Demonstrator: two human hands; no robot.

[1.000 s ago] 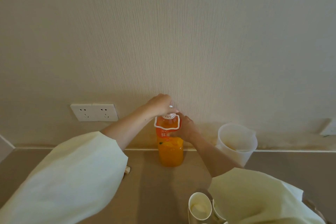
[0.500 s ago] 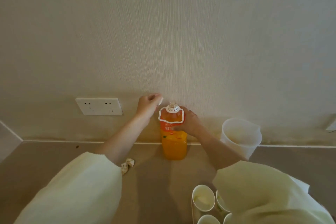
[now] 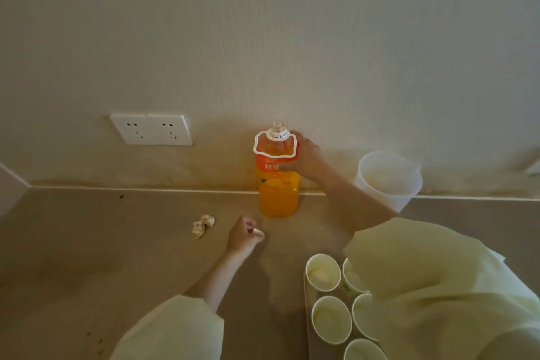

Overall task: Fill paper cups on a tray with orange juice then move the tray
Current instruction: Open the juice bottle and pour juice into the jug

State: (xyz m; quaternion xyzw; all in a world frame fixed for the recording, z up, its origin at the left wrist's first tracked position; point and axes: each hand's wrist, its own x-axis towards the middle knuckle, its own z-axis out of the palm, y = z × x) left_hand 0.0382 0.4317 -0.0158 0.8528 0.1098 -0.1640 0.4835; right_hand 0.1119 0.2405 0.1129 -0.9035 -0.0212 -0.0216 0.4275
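On the head camera I see the right hand (image 3: 302, 155) gripping the label band of the clear plastic bottle of orange juice (image 3: 279, 193). The bottle stands upright and uncapped on the beige countertop (image 3: 117, 242), close to the wall. The left hand (image 3: 242, 238) is low over the counter in front of the bottle, fingers curled, pinching a small white bottle cap (image 3: 258, 232). At lower right, white paper cups (image 3: 323, 272) stand together on a pale tray (image 3: 307, 318), partly hidden by the right sleeve. A translucent white plastic jug (image 3: 388, 181) sits right of the bottle. A crumpled paper scrap (image 3: 202, 225) lies left of the left hand.
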